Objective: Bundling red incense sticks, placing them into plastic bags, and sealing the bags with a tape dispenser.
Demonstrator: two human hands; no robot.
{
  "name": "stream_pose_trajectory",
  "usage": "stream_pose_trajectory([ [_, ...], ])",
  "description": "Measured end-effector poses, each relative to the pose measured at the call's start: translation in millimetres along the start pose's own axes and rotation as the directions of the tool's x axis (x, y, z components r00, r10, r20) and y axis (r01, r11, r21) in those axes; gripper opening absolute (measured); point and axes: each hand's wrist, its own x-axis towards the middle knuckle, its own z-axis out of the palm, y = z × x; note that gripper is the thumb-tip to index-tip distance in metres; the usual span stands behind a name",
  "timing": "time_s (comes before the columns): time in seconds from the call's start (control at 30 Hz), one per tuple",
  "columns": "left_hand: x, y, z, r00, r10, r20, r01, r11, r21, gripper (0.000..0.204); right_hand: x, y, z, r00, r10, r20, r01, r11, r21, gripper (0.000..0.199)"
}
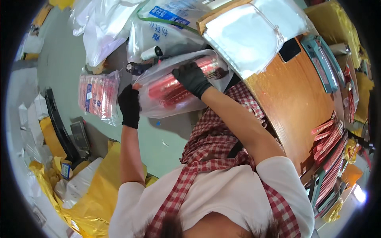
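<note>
Both my hands wear black gloves. My left hand [129, 106] grips the lower end of a clear plastic bag [158, 109] filled with red rolled items [178, 81]. My right hand [192, 78] presses on top of the same bag, fingers wrapped over the red rolls inside. The bag lies tilted across my lap, over a red-and-white checked apron [214, 139]. A second clear bag of red packets [99, 95] lies on the floor just left of my left hand.
A wooden table [297, 99] curves along the right, with a stack of clear plastic bags [250, 31] on a board, a teal device [321, 63] and red strips [329, 139]. White sacks [103, 27] lie ahead; yellow bags [91, 190] and a black tray [59, 127] lie left.
</note>
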Motion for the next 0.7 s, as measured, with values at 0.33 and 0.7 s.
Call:
stream_pose_trajectory([
  [0.33,22,-33,-4,0.997,-0.013,-0.073,0.013,1.000,-0.001,0.029,-95,49,-73,0.885,-0.193,0.424,-0.135,0.766,0.629,0.031],
  [0.7,16,-18,-26,0.877,0.474,-0.074,-0.349,0.737,0.579,0.019,-97,28,-103,0.984,-0.010,-0.178,0.005,1.000,-0.029,0.008],
])
